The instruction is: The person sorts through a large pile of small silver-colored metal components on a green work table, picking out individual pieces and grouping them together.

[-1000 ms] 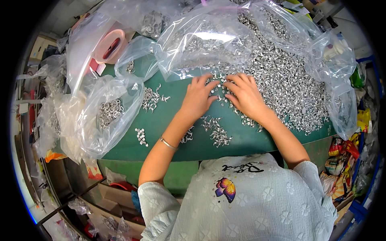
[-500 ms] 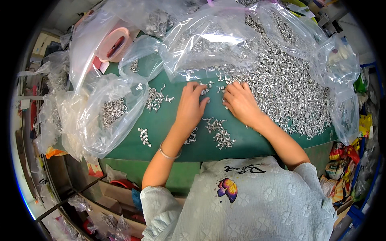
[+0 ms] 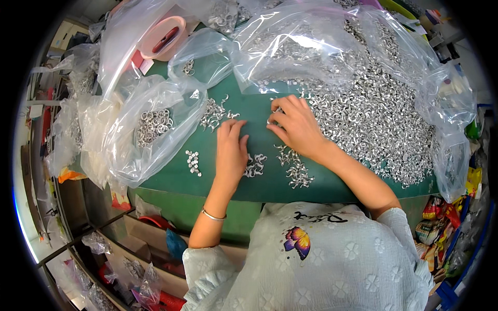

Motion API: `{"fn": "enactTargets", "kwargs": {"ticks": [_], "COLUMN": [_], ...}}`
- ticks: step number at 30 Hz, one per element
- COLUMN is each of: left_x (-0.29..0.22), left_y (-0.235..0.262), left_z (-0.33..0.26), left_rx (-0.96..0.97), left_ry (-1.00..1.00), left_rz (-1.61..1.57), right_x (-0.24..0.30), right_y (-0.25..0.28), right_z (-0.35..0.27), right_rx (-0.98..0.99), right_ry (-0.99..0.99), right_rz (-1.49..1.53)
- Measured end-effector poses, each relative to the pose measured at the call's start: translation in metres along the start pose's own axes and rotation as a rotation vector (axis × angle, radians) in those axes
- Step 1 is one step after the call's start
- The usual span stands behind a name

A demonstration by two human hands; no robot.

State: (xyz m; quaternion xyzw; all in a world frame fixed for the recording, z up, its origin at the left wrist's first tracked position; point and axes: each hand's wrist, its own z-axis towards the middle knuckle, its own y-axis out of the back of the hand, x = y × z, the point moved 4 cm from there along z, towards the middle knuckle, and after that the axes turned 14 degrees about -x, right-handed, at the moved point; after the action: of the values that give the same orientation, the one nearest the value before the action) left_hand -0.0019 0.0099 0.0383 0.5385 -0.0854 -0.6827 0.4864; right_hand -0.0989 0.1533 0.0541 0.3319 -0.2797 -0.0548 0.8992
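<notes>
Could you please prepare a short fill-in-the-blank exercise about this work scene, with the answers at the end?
1. The large heap of metal pieces lies to the ____ of the left hand.
2. The bracelet circles the wearer's ____ forearm.
3. The tabletop is coloured ____.
4. The insect pictured on the pale shirt is a ____.

Missing words: right; left; green; butterfly.

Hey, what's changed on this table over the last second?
The left hand has moved left and toward the person, away from the right hand, which shifted left too. Whether either took or released a piece is unclear. The pink bowl and bagged rings stayed put.
</notes>
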Motion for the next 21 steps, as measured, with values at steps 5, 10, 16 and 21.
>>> {"fn": "enactTargets", "kwargs": {"ticks": [5, 10, 16, 21], "left_x": [0.000, 0.020, -0.001, 0.011], "left_y": [0.002, 0.009, -0.015, -0.011], "left_z": [-0.003, -0.011, 0.004, 0.001], "left_rx": [-0.084, 0.013, -0.026, 0.007], "left_ry": [0.012, 0.170, -0.088, -0.089], "left_rz": [0.000, -0.031, 0.231, 0.160], "right_x": [0.005, -0.026, -0.024, -0.034], "right_y": [-0.040, -0.002, -0.017, 0.011], "right_z": [0.003, -0.003, -0.004, -0.015], "right_rx": [0.147, 0.005, 0.053, 0.111], "right_ry": [0.031, -0.076, 0.031, -0.034], "right_rz": [0.009, -0.051, -0.174, -0.121]}}
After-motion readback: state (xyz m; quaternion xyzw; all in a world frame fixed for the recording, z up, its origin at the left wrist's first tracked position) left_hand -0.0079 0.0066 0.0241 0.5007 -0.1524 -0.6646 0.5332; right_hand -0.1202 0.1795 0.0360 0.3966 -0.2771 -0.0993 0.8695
